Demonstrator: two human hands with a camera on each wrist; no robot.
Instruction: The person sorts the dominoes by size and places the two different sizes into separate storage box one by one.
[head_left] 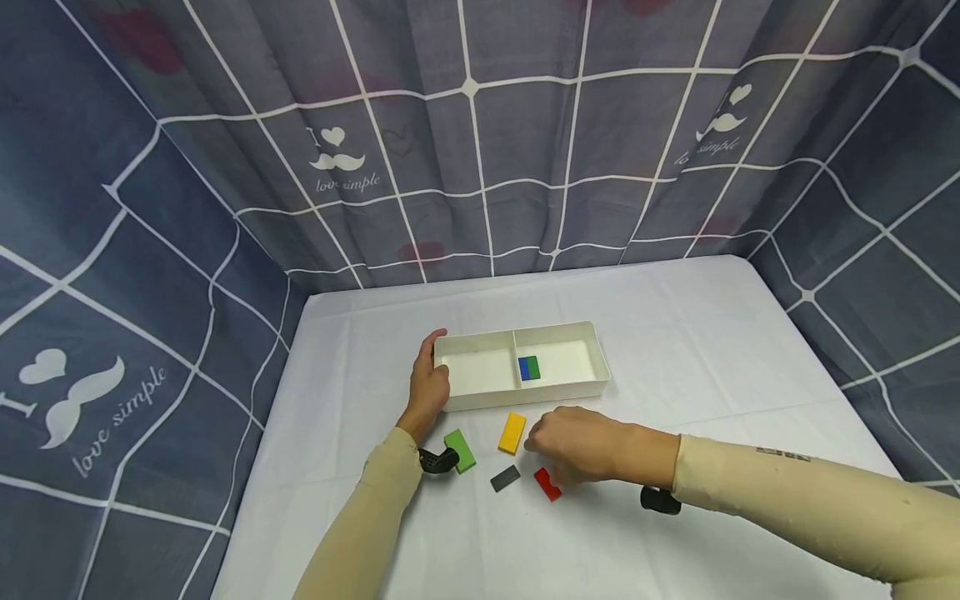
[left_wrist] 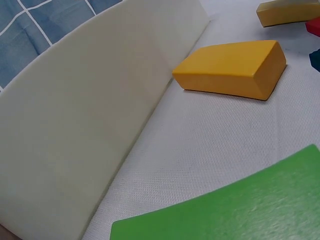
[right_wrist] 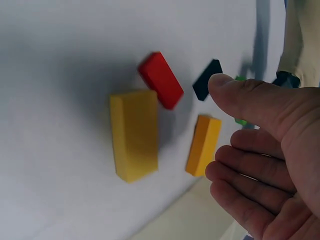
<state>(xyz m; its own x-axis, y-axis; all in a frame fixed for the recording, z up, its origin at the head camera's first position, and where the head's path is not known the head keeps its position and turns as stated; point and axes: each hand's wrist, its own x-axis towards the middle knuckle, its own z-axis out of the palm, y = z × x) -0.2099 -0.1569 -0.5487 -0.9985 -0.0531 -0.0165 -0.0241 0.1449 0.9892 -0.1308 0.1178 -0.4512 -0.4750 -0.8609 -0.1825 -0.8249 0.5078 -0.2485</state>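
Observation:
My left hand (head_left: 427, 387) holds the left end of a white two-compartment box (head_left: 480, 400), thumb at the near side and fingers round the far side. A blue block (head_left: 524, 368) and a dark green block (head_left: 533, 367) sit together against its divider in the right compartment. My right hand (head_left: 577, 442) hovers over the table with nothing held, fingers loosely bent and thumb apart. By it lies a pale yellow block (right_wrist: 135, 135), hidden beneath the hand in the head view. A red block (head_left: 547, 484) and an orange-yellow block (head_left: 512, 433) lie close by.
A dark grey block (head_left: 505, 478) rests between the red one and a light green block (head_left: 460, 451), which is beside my left wrist. White cloth covers the table (head_left: 675, 333). Grey checked curtains (head_left: 517, 150) stand at the back and both sides.

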